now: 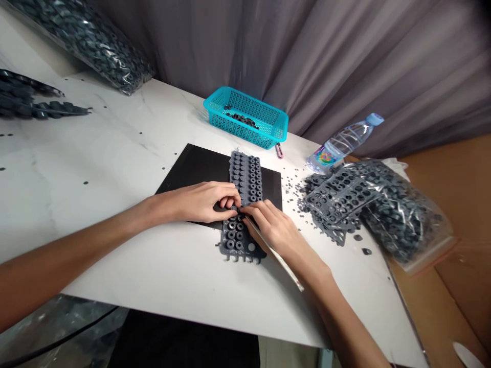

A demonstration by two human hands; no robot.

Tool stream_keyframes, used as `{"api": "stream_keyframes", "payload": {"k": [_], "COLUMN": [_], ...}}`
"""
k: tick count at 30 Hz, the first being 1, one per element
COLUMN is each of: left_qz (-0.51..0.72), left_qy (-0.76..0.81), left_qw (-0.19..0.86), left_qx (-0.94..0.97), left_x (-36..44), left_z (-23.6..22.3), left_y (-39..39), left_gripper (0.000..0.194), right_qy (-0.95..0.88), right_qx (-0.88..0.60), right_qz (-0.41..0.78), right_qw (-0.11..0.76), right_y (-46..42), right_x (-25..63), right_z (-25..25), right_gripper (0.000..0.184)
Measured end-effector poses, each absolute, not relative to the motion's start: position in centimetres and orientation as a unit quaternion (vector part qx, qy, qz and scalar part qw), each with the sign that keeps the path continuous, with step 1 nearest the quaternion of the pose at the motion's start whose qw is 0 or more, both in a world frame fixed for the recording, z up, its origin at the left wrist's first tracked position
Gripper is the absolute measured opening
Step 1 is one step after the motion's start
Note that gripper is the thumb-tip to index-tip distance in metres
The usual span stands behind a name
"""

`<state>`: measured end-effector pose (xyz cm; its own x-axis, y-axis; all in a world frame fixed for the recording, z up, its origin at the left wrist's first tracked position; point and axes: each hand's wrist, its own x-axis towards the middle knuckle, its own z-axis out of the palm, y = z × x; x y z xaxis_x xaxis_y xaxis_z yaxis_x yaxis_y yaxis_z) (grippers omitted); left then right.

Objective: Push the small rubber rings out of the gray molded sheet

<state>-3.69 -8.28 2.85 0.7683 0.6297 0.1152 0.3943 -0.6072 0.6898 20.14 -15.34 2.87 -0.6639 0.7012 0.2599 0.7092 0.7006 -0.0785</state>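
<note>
A dark grey moulded sheet [245, 176], with rows of small ring-shaped parts that look like rubber, lies over a black mat [192, 171]. Its near end reaches past the mat onto the white table. My left hand [217, 202] is closed at the middle of the sheet, thumb and bent fingers pinching at the rings. Opposite it, my right hand [272, 225] holds a thin white stick [284, 265], which slants down toward me under the palm. The fingertips of both hands nearly meet, and the small part between them is mostly hidden.
A turquoise basket [245, 134] holding small dark pieces stands at the back. On the right are a water bottle [341, 143], perforated grey sheets [333, 199], scattered bits and a plastic bag of parts [406, 220]. Another full bag [103, 51] lies back left.
</note>
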Motion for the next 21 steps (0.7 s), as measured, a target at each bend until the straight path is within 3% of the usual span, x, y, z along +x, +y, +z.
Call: {"api": "stream_keyframes", "payload": {"k": [10,16,18,21], "left_qz": [0.182,0.190,0.191,0.184], "left_qy": [0.287,0.281,0.283,0.281], "left_qw": [0.305,0.315,0.330,0.346], "left_qx": [0.890,0.887,0.880,0.876], "left_x": [-3.3,-3.4,-3.5,-3.5], "left_z": [2.5,2.4,2.3,2.5], "left_y": [-8.6,-8.5,-8.5,-8.5], "left_gripper": [0.013,0.011,0.014,0.016], "right_qy": [-0.879,-0.782,-0.744,-0.717], "right_qx": [-0.437,-0.547,-0.603,-0.669], "right_qz": [-0.005,-0.002,-0.023,-0.043], "right_qw": [0.189,0.300,0.287,0.192], "right_y": [-15.3,-14.0,-13.8,-13.7], "right_x": [19.7,22.7,25.2,29.0], "right_z": [1.5,2.5,2.8,2.7], "right_gripper": [0.022,0.029,0.030,0.033]}}
